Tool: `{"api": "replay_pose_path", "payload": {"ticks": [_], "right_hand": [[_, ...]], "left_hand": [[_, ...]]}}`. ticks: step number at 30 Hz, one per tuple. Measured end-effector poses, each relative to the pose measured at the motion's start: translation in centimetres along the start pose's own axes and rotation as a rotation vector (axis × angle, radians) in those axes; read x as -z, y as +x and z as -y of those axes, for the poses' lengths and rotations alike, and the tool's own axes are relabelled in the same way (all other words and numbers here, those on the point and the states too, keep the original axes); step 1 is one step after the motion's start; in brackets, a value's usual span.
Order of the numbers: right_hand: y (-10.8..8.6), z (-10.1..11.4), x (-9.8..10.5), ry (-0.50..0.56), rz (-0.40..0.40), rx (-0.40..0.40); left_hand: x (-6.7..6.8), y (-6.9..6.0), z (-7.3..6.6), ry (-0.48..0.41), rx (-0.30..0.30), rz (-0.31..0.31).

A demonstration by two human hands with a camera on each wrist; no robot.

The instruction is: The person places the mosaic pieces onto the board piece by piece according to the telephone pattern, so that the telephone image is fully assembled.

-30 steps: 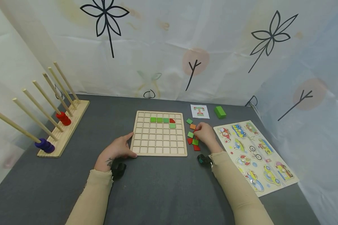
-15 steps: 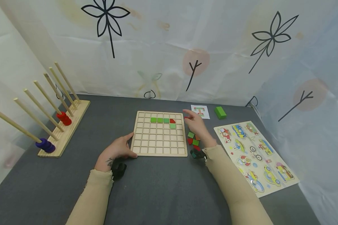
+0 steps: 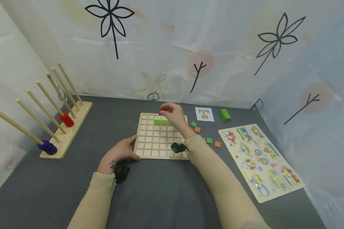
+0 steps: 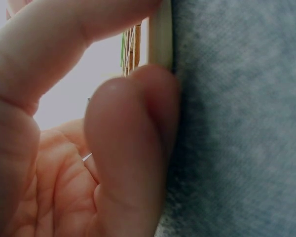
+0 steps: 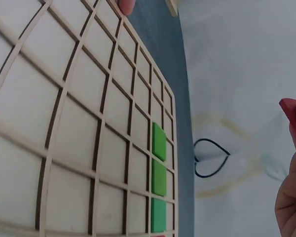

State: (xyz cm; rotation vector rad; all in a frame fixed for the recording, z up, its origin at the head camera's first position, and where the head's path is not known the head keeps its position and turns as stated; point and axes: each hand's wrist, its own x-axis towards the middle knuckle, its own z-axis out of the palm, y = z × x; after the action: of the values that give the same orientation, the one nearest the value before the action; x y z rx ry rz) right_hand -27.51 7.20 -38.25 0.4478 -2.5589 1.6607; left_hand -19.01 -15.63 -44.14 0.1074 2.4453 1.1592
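A wooden grid board (image 3: pixel 153 145) lies flat on the grey table, with a row of green tiles (image 3: pixel 160 122) in its upper part. My left hand (image 3: pixel 121 152) rests against the board's left edge near the lower corner, index finger and thumb spread and touching it. Over the top of the board, my right hand (image 3: pixel 174 115) pinches a red tile (image 5: pixel 291 112), raised above the grid in the right wrist view. My right hand and forearm hide some squares and part of the loose tiles. Right of the board lie green and orange tiles (image 3: pixel 197 129).
At the back stand a pattern card (image 3: pixel 204 114) and a green block (image 3: pixel 225 115). A picture puzzle board (image 3: pixel 261 162) lies on the right. On the left is a wooden peg stand (image 3: pixel 71 136) with red and purple rings. A printed cloth hangs behind.
My right hand has moved left from the loose tiles to above the board's top, carrying the red tile. My left hand has stayed at the board's edge.
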Motion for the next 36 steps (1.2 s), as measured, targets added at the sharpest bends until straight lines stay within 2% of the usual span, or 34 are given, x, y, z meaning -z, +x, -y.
{"api": "replay_pose_path", "payload": {"ticks": [7, 17, 24, 36], "right_hand": [[1.1, -0.6, -2.3, -0.032, -0.008, -0.061], [1.8, -2.0, -4.3, -0.219, 0.096, -0.113], [2.0, -2.2, -5.1, -0.394, 0.135, -0.123], [2.0, -2.0, -6.0, -0.557, 0.161, -0.100]], "left_hand": [[0.1, 0.1, -0.2, 0.019, -0.006, -0.001], [-0.1, 0.2, -0.1, -0.003, 0.007, -0.001], [-0.2, 0.1, 0.0, -0.006, 0.006, -0.007], [-0.2, -0.2, -0.1, -0.033, 0.007, -0.008]]}}
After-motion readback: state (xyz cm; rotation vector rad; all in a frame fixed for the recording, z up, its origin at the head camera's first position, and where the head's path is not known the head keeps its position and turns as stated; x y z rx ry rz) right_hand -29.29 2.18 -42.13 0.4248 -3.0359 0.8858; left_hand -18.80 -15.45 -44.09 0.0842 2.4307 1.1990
